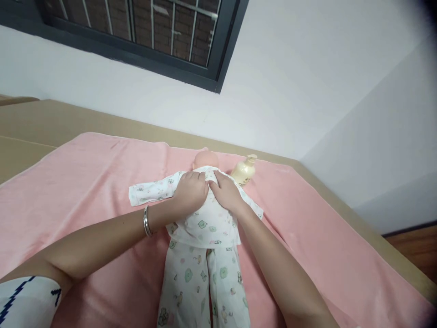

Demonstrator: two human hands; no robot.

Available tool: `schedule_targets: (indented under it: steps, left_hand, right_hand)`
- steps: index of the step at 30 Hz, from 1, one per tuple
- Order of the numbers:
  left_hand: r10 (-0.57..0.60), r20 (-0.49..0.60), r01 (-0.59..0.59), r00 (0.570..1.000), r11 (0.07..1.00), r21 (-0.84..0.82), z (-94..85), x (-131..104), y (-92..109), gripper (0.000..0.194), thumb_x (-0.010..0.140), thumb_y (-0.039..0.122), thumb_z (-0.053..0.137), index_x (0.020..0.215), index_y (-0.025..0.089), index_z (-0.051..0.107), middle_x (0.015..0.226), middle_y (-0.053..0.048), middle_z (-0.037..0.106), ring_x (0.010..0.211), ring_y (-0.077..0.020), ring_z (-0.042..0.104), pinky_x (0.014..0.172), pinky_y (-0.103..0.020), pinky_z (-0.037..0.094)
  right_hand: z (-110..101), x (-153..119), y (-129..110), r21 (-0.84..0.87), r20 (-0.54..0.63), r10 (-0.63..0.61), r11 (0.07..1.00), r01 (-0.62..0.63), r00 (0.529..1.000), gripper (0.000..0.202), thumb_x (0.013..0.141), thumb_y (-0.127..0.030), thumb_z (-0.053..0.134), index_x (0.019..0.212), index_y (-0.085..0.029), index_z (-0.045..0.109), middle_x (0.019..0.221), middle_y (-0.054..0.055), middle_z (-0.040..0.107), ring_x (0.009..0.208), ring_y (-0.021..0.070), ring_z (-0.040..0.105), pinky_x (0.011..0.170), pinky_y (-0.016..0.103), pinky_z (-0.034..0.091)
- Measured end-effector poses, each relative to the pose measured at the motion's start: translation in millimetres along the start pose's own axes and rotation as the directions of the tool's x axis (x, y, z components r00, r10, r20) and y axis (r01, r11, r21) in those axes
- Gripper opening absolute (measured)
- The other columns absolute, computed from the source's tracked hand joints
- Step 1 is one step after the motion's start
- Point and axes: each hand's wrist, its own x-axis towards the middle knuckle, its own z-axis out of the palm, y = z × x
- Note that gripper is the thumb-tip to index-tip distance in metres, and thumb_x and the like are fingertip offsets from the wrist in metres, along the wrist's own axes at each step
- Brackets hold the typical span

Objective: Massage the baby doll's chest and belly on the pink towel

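Note:
A baby doll (pixel 206 159) lies on a pink cloth (pixel 112 173), its head toward the wall. It wears a white patterned top (pixel 208 223) and matching trousers (pixel 189 278). My left hand (pixel 193 191) is closed on the upper part of the top, its fingers curled near the neckline. Beside it, my right hand (pixel 227 191) rests on the top near the neck, fingers together and thumb toward the left hand. The doll's sleeves (pixel 153 191) spread out to both sides.
A cream pump bottle (pixel 244 170) stands just right of the doll's head. The cloth covers a tan surface (pixel 68 116) with a white wall (pixel 266 91) behind it. A dark-framed window (pixel 218 73) is above.

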Motion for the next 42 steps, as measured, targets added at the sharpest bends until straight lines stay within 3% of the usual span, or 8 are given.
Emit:
schedule_targets:
  steps: [4, 9, 13, 17, 22, 29, 37, 42]
  left_hand:
    - [0.002, -0.016, -0.002, 1.0, 1.0, -0.021, 1.0, -0.5, -0.8, 0.032, 0.097, 0.024, 0.039, 0.113, 0.009, 0.062, 0.113, -0.018, 0.069, 0.106, -0.0316, 0.063, 0.095, -0.044, 0.046]
    - [-0.003, 0.042, 0.007, 0.999, 0.994, -0.106, -0.4, 10.1, -10.3, 0.032, 0.097, 0.029, 0.038, 0.105, 0.012, 0.063, 0.11, -0.014, 0.071, 0.102, -0.0301, 0.065, 0.093, -0.043, 0.048]
    - [-0.008, 0.044, 0.013, 0.999, 0.993, -0.113, -3.9, 13.2, -11.4, 0.032, 0.096, 0.028, 0.038, 0.103, 0.012, 0.064, 0.107, -0.014, 0.072, 0.1, -0.0299, 0.065, 0.091, -0.044, 0.049]
    - [-0.01, -0.005, 0.01, 1.0, 0.998, -0.063, -3.8, -1.2, 0.0, 0.035, 0.098, 0.025, 0.036, 0.108, 0.008, 0.065, 0.11, -0.017, 0.071, 0.106, -0.0315, 0.064, 0.096, -0.045, 0.048]
    - [0.086, -0.101, -0.088, 0.991, 0.996, -0.014, 3.6, -18.4, 11.7, 0.044, 0.098, 0.023, 0.035, 0.13, 0.002, 0.055, 0.14, -0.025, 0.056, 0.135, -0.035, 0.049, 0.112, -0.049, 0.039]
    - [-0.068, 0.075, 0.081, 0.995, 0.977, -0.195, -2.9, 15.3, -16.1, 0.04, 0.101, 0.031, 0.032, 0.109, 0.008, 0.064, 0.116, -0.017, 0.07, 0.111, -0.0287, 0.064, 0.102, -0.043, 0.048]
    - [0.114, -0.134, -0.115, 0.984, 0.993, 0.002, 12.7, -13.3, 2.9, 0.044, 0.098, 0.019, 0.033, 0.131, -0.001, 0.055, 0.138, -0.025, 0.059, 0.134, -0.0312, 0.053, 0.118, -0.046, 0.034]
    - [0.058, -0.043, -0.062, 0.997, 0.993, -0.097, 3.9, 1.8, -8.6, 0.042, 0.099, 0.025, 0.035, 0.126, 0.005, 0.06, 0.136, -0.02, 0.062, 0.131, -0.0303, 0.055, 0.114, -0.045, 0.039]
  right_hand:
    - [-5.2, -4.0, -10.5, -0.045, 0.008, 0.023, 0.999, -0.023, 1.0, 0.037, 0.101, -0.034, 0.037, 0.122, -0.014, 0.061, 0.125, 0.013, 0.067, 0.119, 0.0257, 0.058, 0.098, 0.033, 0.04]
    - [-20.6, -17.3, -38.3, -0.174, 0.055, 0.187, 0.969, -0.175, 0.981, 0.035, 0.101, -0.032, 0.033, 0.109, -0.016, 0.063, 0.108, 0.013, 0.071, 0.099, 0.0278, 0.065, 0.077, 0.033, 0.042]
    - [-31.5, -30.5, -53.9, -0.207, 0.088, 0.2, 0.962, -0.179, 0.976, 0.033, 0.1, -0.031, 0.034, 0.108, -0.018, 0.063, 0.104, 0.012, 0.072, 0.093, 0.0291, 0.067, 0.072, 0.034, 0.041]
    - [-29.3, -26.7, -43.0, -0.11, 0.087, 0.133, 0.986, -0.124, 0.987, 0.033, 0.101, -0.03, 0.033, 0.11, -0.019, 0.063, 0.113, 0.012, 0.071, 0.102, 0.0272, 0.065, 0.081, 0.034, 0.043]
    - [-14.0, -4.8, -13.5, 0.046, 0.039, 0.065, 0.997, -0.067, 0.997, 0.036, 0.103, -0.029, 0.031, 0.115, -0.015, 0.062, 0.129, 0.014, 0.065, 0.122, 0.0252, 0.056, 0.105, 0.036, 0.039]
    - [-10.8, -33.9, -46.8, -0.053, -0.024, 0.018, 0.998, -0.019, 1.0, 0.042, 0.096, -0.016, 0.036, 0.127, -0.011, 0.062, 0.138, 0.018, 0.059, 0.132, 0.0302, 0.05, 0.111, 0.042, 0.037]
    - [-3.4, -6.6, -14.5, 0.077, -0.035, 0.043, 0.996, -0.04, 0.998, 0.044, 0.1, -0.03, 0.037, 0.135, -0.01, 0.056, 0.142, 0.016, 0.057, 0.134, 0.029, 0.048, 0.116, 0.045, 0.032]
    - [-6.5, -20.4, -31.9, -0.012, -0.029, 0.055, 0.998, -0.056, 0.998, 0.043, 0.101, -0.023, 0.033, 0.131, -0.008, 0.06, 0.139, 0.02, 0.059, 0.132, 0.0304, 0.05, 0.114, 0.045, 0.034]
